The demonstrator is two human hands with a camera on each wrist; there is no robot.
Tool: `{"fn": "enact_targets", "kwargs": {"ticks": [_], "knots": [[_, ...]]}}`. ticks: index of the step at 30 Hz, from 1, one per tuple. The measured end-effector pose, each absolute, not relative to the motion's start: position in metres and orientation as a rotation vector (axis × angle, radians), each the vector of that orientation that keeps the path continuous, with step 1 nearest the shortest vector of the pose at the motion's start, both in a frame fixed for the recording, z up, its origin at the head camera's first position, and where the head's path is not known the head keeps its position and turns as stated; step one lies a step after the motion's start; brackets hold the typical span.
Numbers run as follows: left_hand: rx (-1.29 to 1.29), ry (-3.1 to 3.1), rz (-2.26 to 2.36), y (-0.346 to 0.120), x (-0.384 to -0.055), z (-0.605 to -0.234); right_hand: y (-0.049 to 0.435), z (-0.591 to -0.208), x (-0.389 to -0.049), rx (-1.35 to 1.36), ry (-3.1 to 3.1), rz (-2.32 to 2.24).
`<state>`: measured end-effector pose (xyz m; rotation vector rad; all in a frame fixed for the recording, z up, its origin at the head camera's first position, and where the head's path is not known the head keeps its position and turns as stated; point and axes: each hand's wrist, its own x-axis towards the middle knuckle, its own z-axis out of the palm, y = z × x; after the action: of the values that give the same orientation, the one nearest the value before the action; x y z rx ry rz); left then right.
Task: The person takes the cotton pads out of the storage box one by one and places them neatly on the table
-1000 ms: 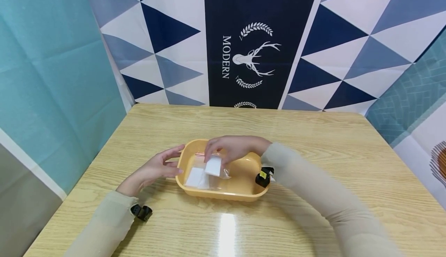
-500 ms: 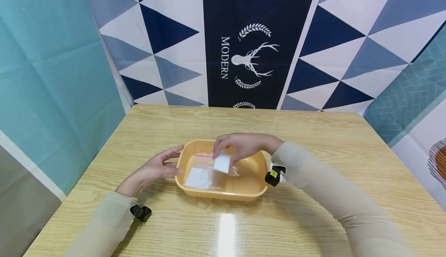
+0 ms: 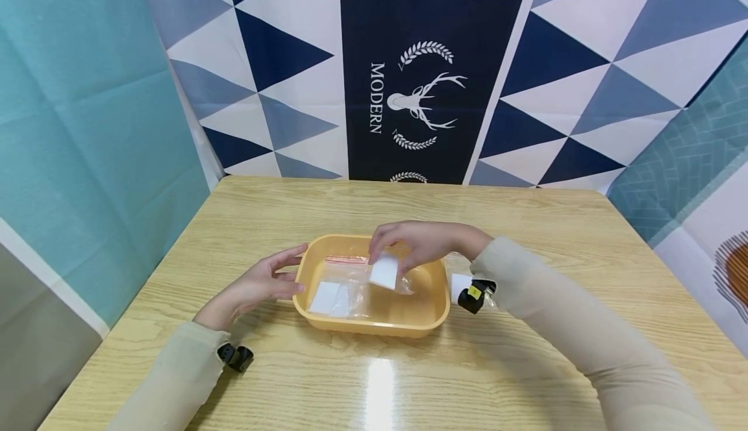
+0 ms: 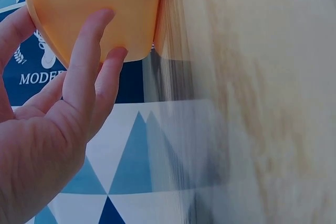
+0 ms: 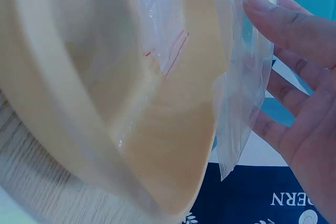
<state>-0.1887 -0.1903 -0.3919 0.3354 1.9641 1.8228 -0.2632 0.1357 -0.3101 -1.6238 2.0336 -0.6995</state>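
Observation:
In the head view, an orange plastic tray [image 3: 374,329] sits mid-table. At its left end is my left hand [image 3: 265,278]; in the left wrist view, loosely extended fingers [image 4: 84,61] lie against the outer wall. My right hand [image 3: 423,244] pinches a clear zip bag [image 3: 384,270] with a white square in it, held over the tray. The right wrist view shows the bag's clear plastic [image 5: 239,93] between thumb and fingers. More clear bags with white squares [image 3: 324,297] lie in the tray's left part, a red zip line [image 3: 346,261] along one.
Just right of the tray, partly behind the right wrist, another clear bag with a white square [image 3: 460,286] lies on the wooden table [image 3: 280,379]. Patterned cloth [image 3: 409,93] hangs behind the table, and a teal cloth [image 3: 99,113] on the left.
My right hand has moved right with the zip bag, uncovering the bags in the tray's left part and the one beside the tray. My left hand has stayed at the tray's end.

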Motion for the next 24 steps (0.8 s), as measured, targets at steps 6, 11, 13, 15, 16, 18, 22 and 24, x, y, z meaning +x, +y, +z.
{"fn": "enact_targets", "kwargs": {"ticks": [6,11,13,15,16,18,22,24], "knots": [[0.350,1.949,1.831,-0.190,-0.189,-0.392,0.146,-0.306,-0.261,-1.616,2.055,-0.735],[0.364,1.926,1.843,-0.190,-0.189,-0.392,0.156,-0.302,-0.259,-1.626,2.060,-0.765],[0.358,1.937,1.837,-0.190,-0.189,-0.392,0.161,-0.301,-0.258,-1.633,2.060,-0.774],[0.351,1.950,1.832,-0.190,-0.189,-0.392,0.165,-0.300,-0.257,-1.636,2.072,-0.774],[0.348,1.957,1.828,-0.190,-0.189,-0.392,0.167,-0.300,-0.256,-1.633,2.081,-0.770],[0.345,1.958,1.826,-0.190,-0.189,-0.392,0.172,-0.300,-0.255,-1.624,2.101,-0.762],[0.343,1.962,1.824,-0.190,-0.189,-0.392,0.181,-0.300,-0.253,-1.613,2.142,-0.744],[0.341,1.962,1.825,-0.190,-0.188,-0.392,0.186,-0.301,-0.252,-1.627,2.152,-0.741]]}}
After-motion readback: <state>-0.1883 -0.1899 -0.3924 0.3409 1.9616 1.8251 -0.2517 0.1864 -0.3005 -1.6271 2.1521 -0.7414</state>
